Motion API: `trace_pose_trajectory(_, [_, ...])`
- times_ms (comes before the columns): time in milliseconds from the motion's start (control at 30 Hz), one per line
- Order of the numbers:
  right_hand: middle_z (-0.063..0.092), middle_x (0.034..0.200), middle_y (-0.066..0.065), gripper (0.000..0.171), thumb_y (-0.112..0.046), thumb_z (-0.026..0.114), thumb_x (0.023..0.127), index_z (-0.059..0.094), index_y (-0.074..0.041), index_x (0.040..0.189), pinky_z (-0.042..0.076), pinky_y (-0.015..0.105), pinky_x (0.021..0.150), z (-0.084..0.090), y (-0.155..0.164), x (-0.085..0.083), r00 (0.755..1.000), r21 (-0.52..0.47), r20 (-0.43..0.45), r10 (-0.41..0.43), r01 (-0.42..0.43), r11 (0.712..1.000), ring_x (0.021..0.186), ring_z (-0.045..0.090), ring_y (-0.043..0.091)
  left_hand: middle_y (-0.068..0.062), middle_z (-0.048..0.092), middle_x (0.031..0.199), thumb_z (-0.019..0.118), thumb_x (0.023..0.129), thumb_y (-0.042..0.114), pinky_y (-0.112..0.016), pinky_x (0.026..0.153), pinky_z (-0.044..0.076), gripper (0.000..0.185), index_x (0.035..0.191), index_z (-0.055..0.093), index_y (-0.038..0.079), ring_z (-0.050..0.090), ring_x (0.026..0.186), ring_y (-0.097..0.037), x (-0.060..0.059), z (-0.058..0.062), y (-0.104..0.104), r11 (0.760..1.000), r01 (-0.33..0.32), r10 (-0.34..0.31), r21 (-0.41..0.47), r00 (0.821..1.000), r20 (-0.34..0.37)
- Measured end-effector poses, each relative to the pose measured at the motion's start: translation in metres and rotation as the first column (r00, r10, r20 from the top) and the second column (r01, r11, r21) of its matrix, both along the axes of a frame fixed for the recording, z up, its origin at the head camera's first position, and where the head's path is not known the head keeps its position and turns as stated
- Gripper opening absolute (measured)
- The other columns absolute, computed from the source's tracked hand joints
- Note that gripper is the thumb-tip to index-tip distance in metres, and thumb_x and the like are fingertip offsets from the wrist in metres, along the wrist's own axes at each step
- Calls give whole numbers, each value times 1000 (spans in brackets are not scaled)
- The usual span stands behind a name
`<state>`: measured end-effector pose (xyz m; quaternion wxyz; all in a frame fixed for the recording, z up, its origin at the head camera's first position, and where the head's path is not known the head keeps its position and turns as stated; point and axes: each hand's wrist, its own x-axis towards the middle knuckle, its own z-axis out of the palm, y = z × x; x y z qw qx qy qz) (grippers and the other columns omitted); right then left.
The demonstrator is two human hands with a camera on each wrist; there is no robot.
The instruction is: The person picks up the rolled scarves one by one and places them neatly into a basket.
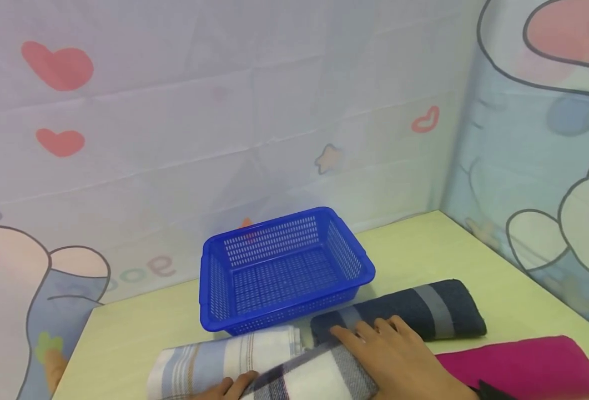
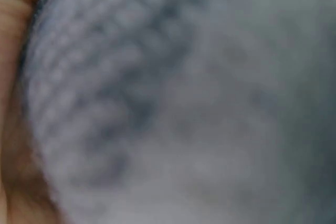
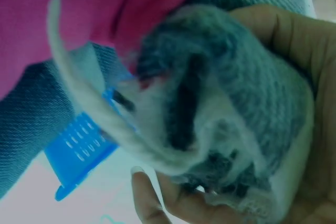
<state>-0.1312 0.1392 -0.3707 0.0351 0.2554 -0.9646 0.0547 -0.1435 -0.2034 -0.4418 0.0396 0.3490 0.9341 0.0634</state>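
A rolled plaid scarf [image 1: 319, 372] in grey, white and dark tones lies between the two hands at the near edge of the head view. My right hand [image 1: 394, 361] grips its right end, fingers over the top; in the right wrist view the palm curves round the frayed roll end [image 3: 252, 93], from which a pale fringe cord [image 3: 100, 114] hangs. The left hand [image 1: 229, 388] holds the other end, mostly below the frame, and its wrist view is filled by blurred woven cloth [image 2: 173, 93]. Left of the roll lies a white and light blue striped cloth roll [image 1: 224, 361].
A blue plastic basket [image 1: 286, 311] with slotted sides stands behind the rolls, nothing inside it. A navy roll with grey stripes [image 1: 414, 311] and a magenta roll [image 1: 524, 366] lie to the right on the pale yellow table [image 1: 404, 250]. A printed curtain [image 1: 274, 111] hangs behind.
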Motion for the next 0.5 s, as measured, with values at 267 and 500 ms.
trace_pose_trajectory(267, [66, 121, -2, 113, -103, 36, 58, 51, -26, 140, 47, 47, 83, -4, 4, 0, 1000, -6, -9, -12, 12, 1000, 101, 61, 20, 1, 57, 88, 54, 87, 72, -28, 46, 36, 76, 143, 42, 22, 48, 62, -7, -2, 22, 6, 977, -193, 212, -95, 939, 270])
trace_pose_trajectory(500, [66, 118, -4, 114, -103, 38, 56, 52, -24, 137, 48, 49, 84, -2, 9, -2, 999, -19, -37, -20, 19, 1000, 100, 60, 19, -3, 62, 99, 52, 85, 76, -33, 53, 44, 80, 145, 40, 24, 57, 73, -15, -5, 29, 4, 970, -208, 234, -125, 939, 252])
